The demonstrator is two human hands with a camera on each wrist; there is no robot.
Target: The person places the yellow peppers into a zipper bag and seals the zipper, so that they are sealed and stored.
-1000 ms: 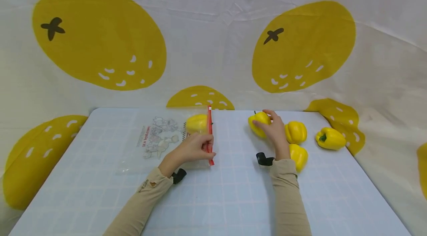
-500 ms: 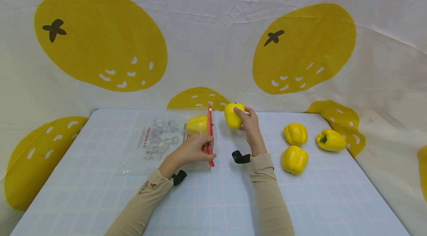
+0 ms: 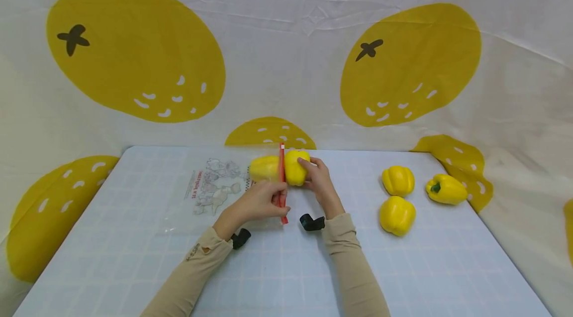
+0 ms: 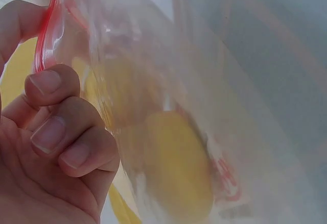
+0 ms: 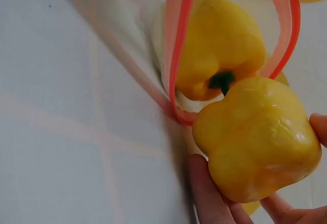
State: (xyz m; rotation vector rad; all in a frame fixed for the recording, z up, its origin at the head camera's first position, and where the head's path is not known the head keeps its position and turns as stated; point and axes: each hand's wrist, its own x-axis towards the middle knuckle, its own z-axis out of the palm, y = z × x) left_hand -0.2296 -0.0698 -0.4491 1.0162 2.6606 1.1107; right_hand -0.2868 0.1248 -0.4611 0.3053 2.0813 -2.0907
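A clear zip bag (image 3: 219,187) with a printed drawing has its red-edged mouth facing right. One yellow bell pepper (image 3: 264,168) lies inside it near the opening, its green stem towards the mouth in the right wrist view. My left hand (image 3: 256,202) pinches the red zip edge (image 4: 47,35) and holds the mouth apart. With my right hand (image 3: 320,182) I grip a second yellow bell pepper (image 5: 260,142) right at the mouth, fingers and thumb around its sides. In the right wrist view it partly covers the opening.
Three more yellow bell peppers stand or lie at the right: one at the back (image 3: 398,180), one in front of it (image 3: 397,215), and one on its side (image 3: 446,189) near the table's right edge. A fruit-print cloth (image 3: 286,58) hangs behind the table (image 3: 277,277).
My right hand has carried a bell pepper left from the group at the right to the bag's mouth. My left hand keeps its hold on the zip edge.
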